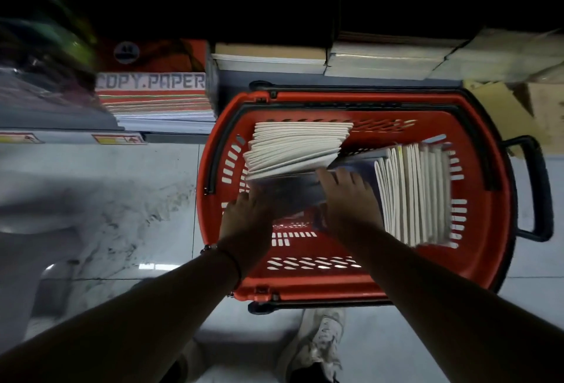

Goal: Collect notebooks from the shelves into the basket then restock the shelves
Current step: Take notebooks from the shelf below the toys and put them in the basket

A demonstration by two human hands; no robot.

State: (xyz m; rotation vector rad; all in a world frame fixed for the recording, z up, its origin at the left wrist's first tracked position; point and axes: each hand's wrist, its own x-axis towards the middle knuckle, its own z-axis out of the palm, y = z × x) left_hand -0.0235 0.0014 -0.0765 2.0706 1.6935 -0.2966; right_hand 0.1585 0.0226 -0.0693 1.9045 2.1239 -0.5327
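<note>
At frame centre, a blurred dark-covered notebook [293, 190] is clasped between both grips: the left hand [247, 214] at its lower-left edge, the right hand [348, 199] curled over its right side. It is flanked by fanned white-edged notebook stacks [296, 147] inside the slotted red plastic basket [335, 285] on glossy floor tiles [137, 199].

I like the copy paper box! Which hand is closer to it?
Left. The left hand is in the basket on the side toward the copy paper box; the right hand is farther over.
</note>
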